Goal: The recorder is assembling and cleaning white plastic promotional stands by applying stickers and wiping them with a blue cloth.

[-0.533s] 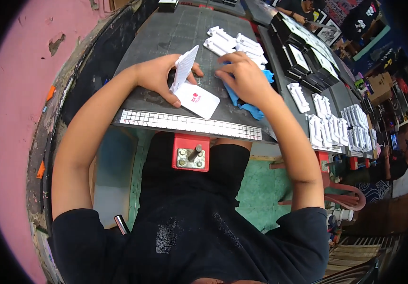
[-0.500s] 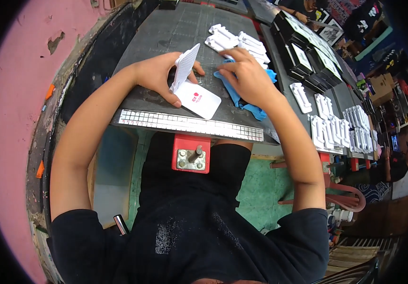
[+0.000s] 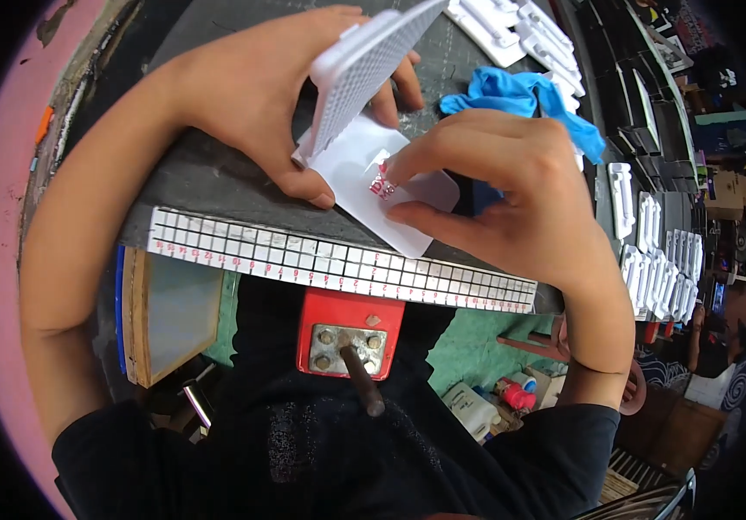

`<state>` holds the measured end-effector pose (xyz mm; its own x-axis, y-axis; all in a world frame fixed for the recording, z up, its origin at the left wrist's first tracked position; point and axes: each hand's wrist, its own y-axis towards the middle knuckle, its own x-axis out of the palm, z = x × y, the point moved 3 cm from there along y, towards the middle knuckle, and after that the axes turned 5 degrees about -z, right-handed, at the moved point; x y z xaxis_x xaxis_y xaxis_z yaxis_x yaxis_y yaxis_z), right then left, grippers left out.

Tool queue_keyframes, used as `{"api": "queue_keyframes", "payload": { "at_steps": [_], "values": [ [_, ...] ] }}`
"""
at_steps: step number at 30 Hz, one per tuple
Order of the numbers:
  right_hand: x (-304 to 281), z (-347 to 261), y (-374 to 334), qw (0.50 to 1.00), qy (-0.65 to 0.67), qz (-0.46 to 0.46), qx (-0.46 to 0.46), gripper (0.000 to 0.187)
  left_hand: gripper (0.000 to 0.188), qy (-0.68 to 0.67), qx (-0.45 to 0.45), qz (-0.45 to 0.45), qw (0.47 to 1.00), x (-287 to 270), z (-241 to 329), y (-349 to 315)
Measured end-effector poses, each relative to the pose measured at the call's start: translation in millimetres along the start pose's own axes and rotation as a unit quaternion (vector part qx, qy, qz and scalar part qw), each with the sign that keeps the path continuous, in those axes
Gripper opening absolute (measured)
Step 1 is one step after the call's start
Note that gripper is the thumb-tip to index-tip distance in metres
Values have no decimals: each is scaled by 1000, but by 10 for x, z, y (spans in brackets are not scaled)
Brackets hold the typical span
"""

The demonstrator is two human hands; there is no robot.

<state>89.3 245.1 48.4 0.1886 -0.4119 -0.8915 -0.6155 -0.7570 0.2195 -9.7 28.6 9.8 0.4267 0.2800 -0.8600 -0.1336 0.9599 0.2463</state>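
A white plastic folding phone stand [image 3: 351, 160] stands partly unfolded on the dark table, one textured panel tilted up and the flat panel lying down with a red print on it. My left hand [image 3: 260, 91] grips it at the hinge side, thumb along the near edge and fingers behind the raised panel. Over the flat panel is my right hand [image 3: 512, 186], index fingertip on the red print and thumb touching the surface below it. A small gap shows between those two tips, with nothing visible in it. Just beyond the right hand lies a crumpled blue cloth [image 3: 512, 91].
A white ruler strip [image 3: 338, 264] runs along the table's near edge, above a red clamp block [image 3: 351, 334] with a protruding bolt. More white stands [image 3: 533, 35] lie at the back, others [image 3: 663, 282] at the right. Black boxes [image 3: 642, 104] are stacked at the far right.
My right hand has moved from the blue cloth onto the printed panel. The left hand keeps its hold on the stand. The view has come closer to the table.
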Motion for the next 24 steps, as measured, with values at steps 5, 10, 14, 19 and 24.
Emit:
{"api": "queue_keyframes", "payload": {
  "at_steps": [5, 10, 14, 19, 24],
  "values": [
    [24, 35, -4, 1000, 4, 13, 15, 28, 75, -47, 19, -10, 999, 14, -40, 90],
    [51, 32, 17, 1000, -2, 15, 14, 26, 78, -112, 9, 10, 994, 74, 23, 69],
    [70, 11, 2, 999, -37, 21, 16, 23, 79, -99, 36, 7, 994, 39, 16, 46],
    [42, 52, -1, 999, 18, 11, 49, 22, 80, 5, 77, 23, 997, 44, -104, -10],
    [36, 7, -28, 999, 19, 22, 16, 19, 79, -44, 101, 44, 993, 98, -130, -34]
  ]
}}
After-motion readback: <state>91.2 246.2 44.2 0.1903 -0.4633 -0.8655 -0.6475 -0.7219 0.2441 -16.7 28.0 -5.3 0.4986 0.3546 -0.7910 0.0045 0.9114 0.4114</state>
